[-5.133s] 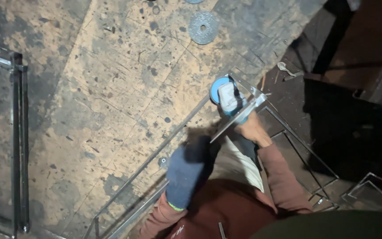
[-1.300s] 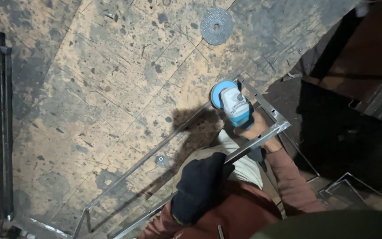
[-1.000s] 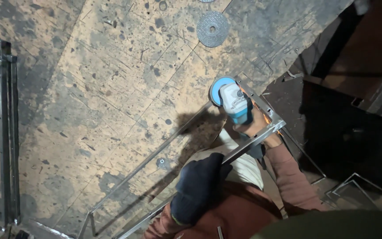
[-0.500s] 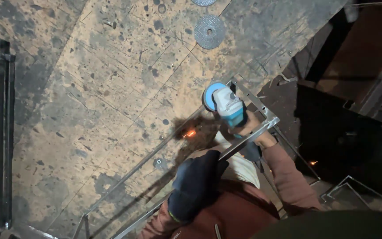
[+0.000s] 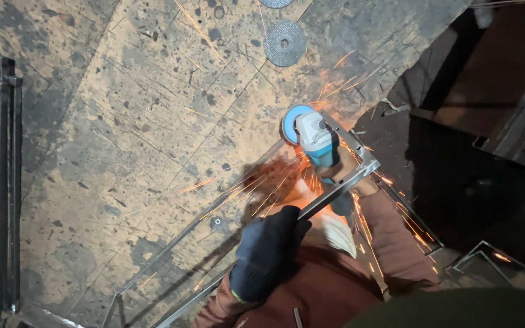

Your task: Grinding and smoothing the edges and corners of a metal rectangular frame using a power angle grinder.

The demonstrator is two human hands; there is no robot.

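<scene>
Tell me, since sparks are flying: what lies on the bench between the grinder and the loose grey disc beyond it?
Only bare, scarred bench top, crossed by sparks, lies between the grinder and the loose grey disc in the head view.

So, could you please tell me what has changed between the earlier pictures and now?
Sparks now spray from the angle grinder across the scarred board; earlier there were none, then a small glow. The gloved left hand has settled its grip on the metal frame. The right hand, mostly hidden, still holds the grinder, and the loose disc lies where it was.
</scene>
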